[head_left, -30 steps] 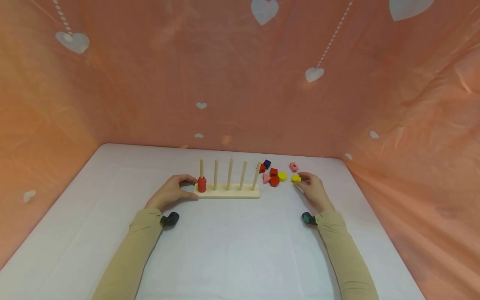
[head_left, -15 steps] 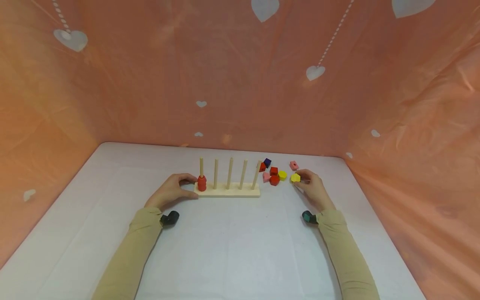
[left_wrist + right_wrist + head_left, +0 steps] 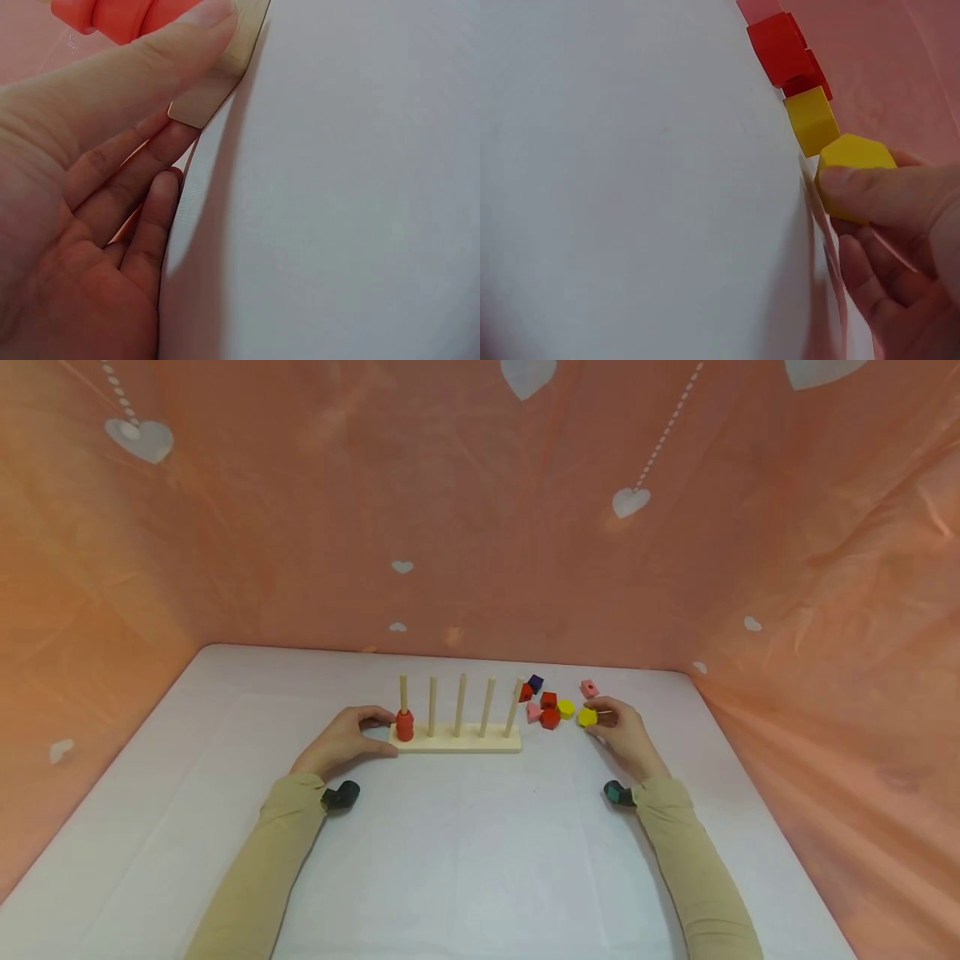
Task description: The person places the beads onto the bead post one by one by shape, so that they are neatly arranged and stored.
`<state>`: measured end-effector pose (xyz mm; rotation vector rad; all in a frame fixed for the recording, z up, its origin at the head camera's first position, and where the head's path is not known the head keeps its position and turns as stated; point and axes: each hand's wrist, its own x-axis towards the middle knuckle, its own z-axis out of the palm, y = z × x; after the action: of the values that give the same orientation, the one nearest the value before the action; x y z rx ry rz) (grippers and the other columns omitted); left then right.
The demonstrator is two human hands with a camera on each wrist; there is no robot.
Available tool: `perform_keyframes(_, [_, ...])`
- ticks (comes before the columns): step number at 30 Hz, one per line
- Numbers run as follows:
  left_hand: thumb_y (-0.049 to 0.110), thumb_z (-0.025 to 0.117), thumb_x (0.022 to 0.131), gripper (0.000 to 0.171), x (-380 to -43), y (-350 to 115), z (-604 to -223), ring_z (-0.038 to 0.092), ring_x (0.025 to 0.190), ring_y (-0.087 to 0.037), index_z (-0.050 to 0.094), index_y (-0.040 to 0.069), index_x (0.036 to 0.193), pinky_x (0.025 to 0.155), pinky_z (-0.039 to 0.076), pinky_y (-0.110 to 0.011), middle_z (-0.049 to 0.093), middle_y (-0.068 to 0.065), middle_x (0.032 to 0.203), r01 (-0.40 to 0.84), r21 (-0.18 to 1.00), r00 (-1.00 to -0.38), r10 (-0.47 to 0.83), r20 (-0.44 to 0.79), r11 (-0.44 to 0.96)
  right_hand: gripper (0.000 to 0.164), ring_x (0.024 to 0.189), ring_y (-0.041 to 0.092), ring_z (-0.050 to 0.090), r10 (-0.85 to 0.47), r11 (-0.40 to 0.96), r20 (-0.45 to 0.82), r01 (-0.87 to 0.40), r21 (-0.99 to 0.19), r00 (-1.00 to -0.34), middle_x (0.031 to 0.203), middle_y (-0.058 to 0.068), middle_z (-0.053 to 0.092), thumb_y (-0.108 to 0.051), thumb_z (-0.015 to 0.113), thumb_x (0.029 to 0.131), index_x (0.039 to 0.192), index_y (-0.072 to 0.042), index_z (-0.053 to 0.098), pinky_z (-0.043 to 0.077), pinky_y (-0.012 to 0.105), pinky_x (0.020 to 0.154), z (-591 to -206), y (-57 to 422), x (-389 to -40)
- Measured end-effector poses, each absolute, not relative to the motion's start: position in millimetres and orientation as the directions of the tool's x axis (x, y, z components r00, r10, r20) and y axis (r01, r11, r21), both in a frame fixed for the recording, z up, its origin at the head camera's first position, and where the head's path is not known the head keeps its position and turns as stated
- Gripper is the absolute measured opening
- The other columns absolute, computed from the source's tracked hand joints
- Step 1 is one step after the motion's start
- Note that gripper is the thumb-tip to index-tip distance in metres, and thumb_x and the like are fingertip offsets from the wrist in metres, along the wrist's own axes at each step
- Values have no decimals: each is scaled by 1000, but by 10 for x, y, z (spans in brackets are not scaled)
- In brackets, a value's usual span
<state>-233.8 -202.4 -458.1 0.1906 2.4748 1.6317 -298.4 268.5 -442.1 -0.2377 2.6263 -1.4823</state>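
My left hand (image 3: 341,745) grips the left end of a pale wooden peg board (image 3: 465,744). In the left wrist view the thumb lies along the front of the base (image 3: 202,97), with fingers behind its end. Several upright pegs stand on the board. Red beads (image 3: 405,727) are stacked on the leftmost peg, and the other pegs are bare. To the right, my right hand (image 3: 626,739) pinches a yellow faceted bead (image 3: 587,717) between thumb and fingers. The right wrist view has the thumb pressed on this bead (image 3: 855,154), close over the cloth. Its far side is hidden by the fingers.
Between board and right hand lie loose beads: a yellow one (image 3: 566,709), red ones (image 3: 550,719), a pink one (image 3: 533,712) and a dark blue one (image 3: 535,683). Another pink bead (image 3: 589,687) lies behind the right hand. Pink heart-patterned cloth (image 3: 480,527) hangs around the white table (image 3: 465,860).
The yellow bead has turned in my right fingers and shifted slightly left. My left hand keeps its grip on the peg board, which stays in place.
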Motion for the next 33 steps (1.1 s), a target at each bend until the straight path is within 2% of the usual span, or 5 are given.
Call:
perform_keyframes(7, [24,90,64,62,-2334,-2023,-4579,48,120,-25,62,9,118,107,33,-45,59,-7,123,4,920,-978,196,-79,391,43,110,25,50,-172,522,60,-142,-841,-983,123,3,55,-13,71,87,128,-13,58,47,37,96,-4383,2684,-2967])
perform_keyframes(13, [22,90,65,61,-2340,-2028,-4583,48,120,-26,62,8,117,106,34,-45,59,-8,122,21,919,-979,196,-61,393,39,106,28,54,-233,496,254,-339,-799,-939,121,11,59,-8,69,88,125,-4,59,48,24,89,-4177,2597,-2951])
perform_keyframes(17, [22,89,66,60,-2342,-2032,-4590,48,120,-26,62,8,118,106,34,-45,59,-8,123,23,918,-979,196,-60,396,38,103,27,57,-246,431,337,-414,-802,-909,119,13,61,-6,71,86,122,-2,61,48,18,86,-4029,2509,-2956])
perform_keyframes(26, [21,89,66,60,-2323,-2028,-4598,48,120,-25,62,8,118,106,34,-44,59,-8,123,4,921,-981,182,-73,389,37,100,21,56,-268,339,395,-470,-815,-879,118,9,60,-7,71,86,122,-4,61,52,20,79,-3581,2164,-2842])
perform_keyframes(33, [22,89,67,60,-2345,-2023,-4601,48,121,-27,62,7,118,106,33,-46,59,-9,123,39,913,-977,206,-50,406,36,102,23,57,-347,241,474,-565,-789,-809,118,13,61,1,69,85,120,0,61,49,29,91,-3297,1817,-2774])
